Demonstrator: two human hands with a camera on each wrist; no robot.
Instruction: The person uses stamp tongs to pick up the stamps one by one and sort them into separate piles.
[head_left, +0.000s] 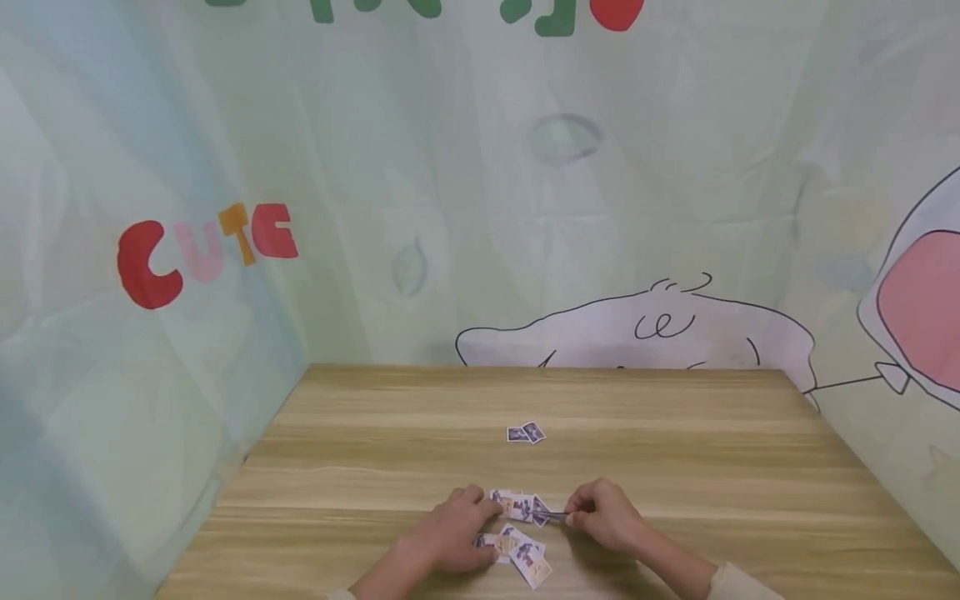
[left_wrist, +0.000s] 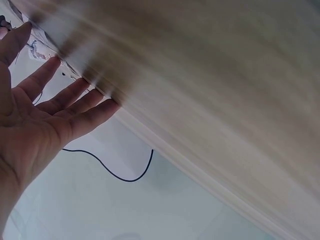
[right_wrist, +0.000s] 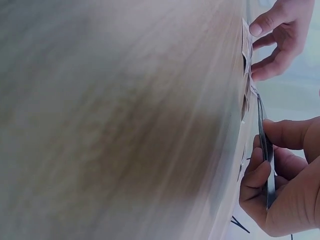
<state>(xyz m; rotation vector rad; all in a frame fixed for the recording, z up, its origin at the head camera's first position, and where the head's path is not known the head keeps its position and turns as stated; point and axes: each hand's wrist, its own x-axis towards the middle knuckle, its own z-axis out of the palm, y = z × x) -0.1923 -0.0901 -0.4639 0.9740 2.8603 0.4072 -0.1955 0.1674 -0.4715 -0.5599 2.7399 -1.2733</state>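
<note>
My right hand (head_left: 607, 518) pinches a pair of dark metal tweezers (right_wrist: 269, 165) between thumb and fingers. Their tips point left, at the right end of an upper row of small printed cards (head_left: 513, 504), where a dark-patterned card (head_left: 541, 510) sticks out. Fingers spread and fairly straight, my left hand (head_left: 459, 533) rests at the left of the cards, its fingertips down at the tabletop in the left wrist view. Its thumb touches a lower group of overlapping cards (head_left: 531, 563), partly covering the leftmost one.
Farther back on the wooden table (head_left: 360, 467) lie two dark-patterned cards (head_left: 527, 432), one overlapping the other. A pale printed curtain (head_left: 450, 167) hangs behind the table and along its sides.
</note>
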